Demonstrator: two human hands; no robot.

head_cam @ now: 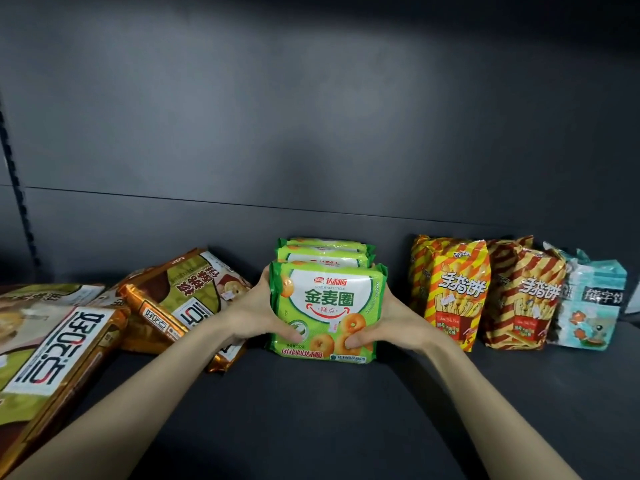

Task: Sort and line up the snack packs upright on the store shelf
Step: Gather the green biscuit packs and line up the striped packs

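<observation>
A green donut snack pack (329, 299) stands upright on the dark shelf (311, 410), at the front of a row of two more green packs (325, 252) behind it. My left hand (259, 313) grips its left edge and my right hand (388, 323) grips its right edge, thumbs pressed on the front. To the right stand a yellow-striped finger-biscuit pack (453, 289), a red-striped one (523, 299) and a teal pack (588, 303), all upright. On the left, gold and green cookie packs (187, 292) lie tilted and flat.
A large gold cookie pack (59, 362) lies flat at the near left edge, another (48, 296) behind it. The grey back panel (311, 150) closes the shelf. A slotted upright (17, 188) runs up the left side.
</observation>
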